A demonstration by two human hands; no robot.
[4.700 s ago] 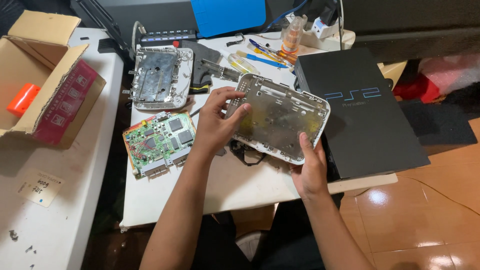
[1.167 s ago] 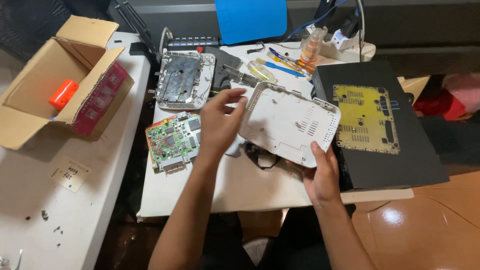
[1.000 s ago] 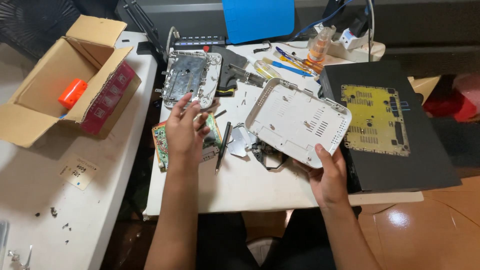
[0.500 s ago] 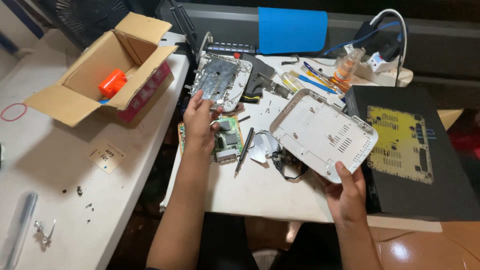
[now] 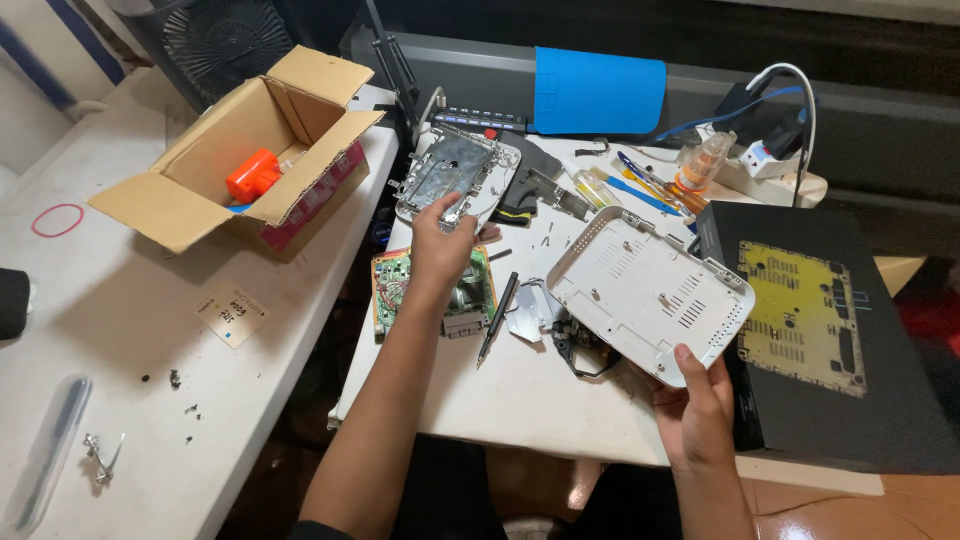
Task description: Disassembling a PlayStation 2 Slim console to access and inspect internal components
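Left hand (image 5: 440, 243) reaches to the grey metal shield plate (image 5: 448, 172) on the white desk (image 5: 500, 390), fingers curled on its near edge over the green circuit board (image 5: 395, 285). Right hand (image 5: 695, 415) grips the white plastic console shell (image 5: 650, 292) by its near corner, tilted up. The open cardboard box (image 5: 245, 150) holds an orange object (image 5: 252, 173), partly hidden.

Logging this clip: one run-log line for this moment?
left hand: on metal shield plate | right hand: holds white shell | green board: on table
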